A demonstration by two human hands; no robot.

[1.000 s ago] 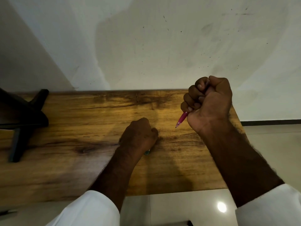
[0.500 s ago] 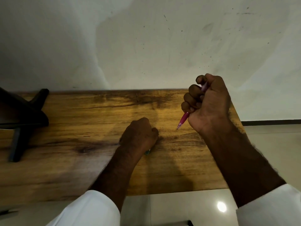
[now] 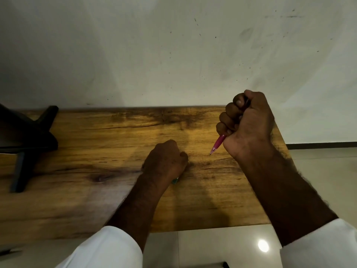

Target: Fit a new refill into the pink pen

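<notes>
**Pink pen** (image 3: pixel 218 143): held in the right hand (image 3: pixel 248 125), raised over the far right part of the counter (image 3: pixel 96 200). Only the lower barrel and tip show below the fist, slanting down and left. The tip is clear of the wood, and the rest is hidden in the grip.

**Right hand:** fingers and thumb wrapped tight round the pen, fist-fashion.

**Left hand** (image 3: pixel 166 161): rests on the counter near its middle, apart from the right hand, fingers curled under. A teal item (image 3: pixel 175 180) peeks out at its near edge. The hand seems closed on it, though what it is cannot be made out.

**Counter:** wood grain, far edge against a pale, speckled wall (image 3: pixel 173 55).

**Black stand** (image 3: pixel 29 144): far left of the counter.

**Sleeves** (image 3: pixel 108 248): white, on both forearms.

**Floor** (image 3: pixel 222 246): pale glossy tiles, near and right.
</notes>
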